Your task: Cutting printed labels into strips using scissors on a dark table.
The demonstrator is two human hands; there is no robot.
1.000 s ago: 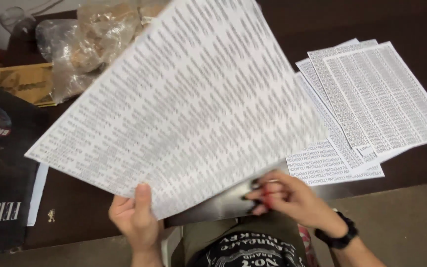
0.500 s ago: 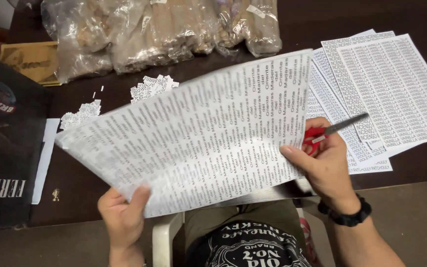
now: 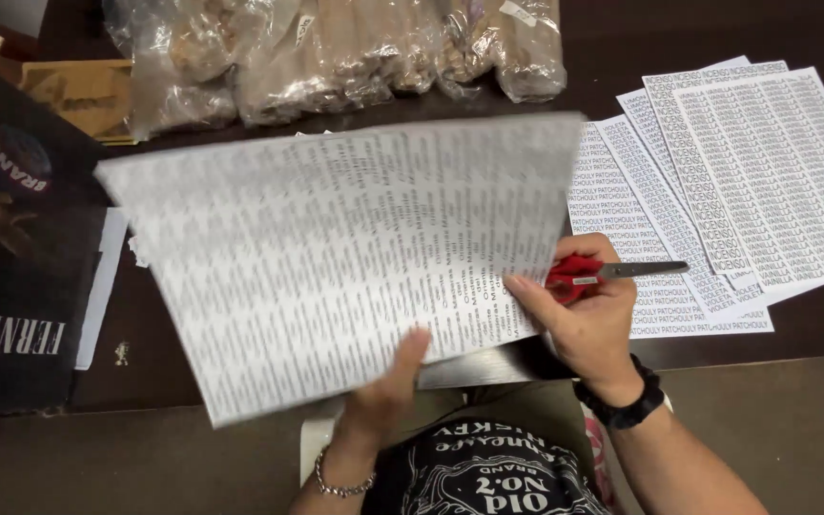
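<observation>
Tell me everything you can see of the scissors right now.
The scissors have red plastic handles and grey metal blades, shut, pointing right and lying nearly level. The right hand grips the handles while its fingers also pinch the printed sheet's right edge. The blades hover over the fanned label sheets on the dark table; contact unclear.

A dark wooden table (image 3: 622,29) bears fanned printed sheets (image 3: 717,181), clear bags (image 3: 336,52) and a black folder (image 3: 11,267).

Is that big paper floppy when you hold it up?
Probably yes: the sheet looks thin and bows between the left hand and right hand. It likely weighs little, since fingertips alone carry it. It might tear or crease easily.
</observation>
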